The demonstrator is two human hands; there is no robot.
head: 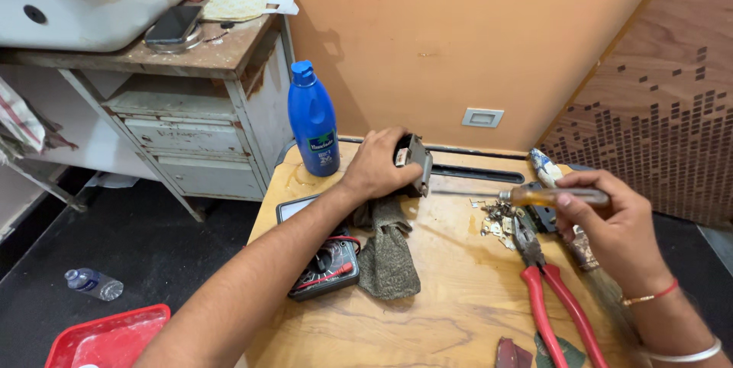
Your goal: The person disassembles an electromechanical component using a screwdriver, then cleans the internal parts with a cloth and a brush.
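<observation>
Clamped around a small grey metal part (416, 162), the left hand (378, 166) pins it near the far edge of the wooden bench (450, 314), fingers curled over its top. The right hand (611, 223) is closed on the amber handle of a screwdriver (534, 196), whose shaft lies level and points left, its tip touching the part's side. The left forearm stretches diagonally from the near left corner; the right wrist (banded with a red thread and a bangle) bends in from the near right edge. Between the hands lie small metal scraps (496, 223), red-handled pliers (546, 284), a grey-green cloth (389, 253) and a multimeter (324, 265). A blue bottle (313, 120) stands at the far left corner, against an orange wall (458, 24). A worn white cabinet (198, 131) stands to the left on a dark floor.
</observation>
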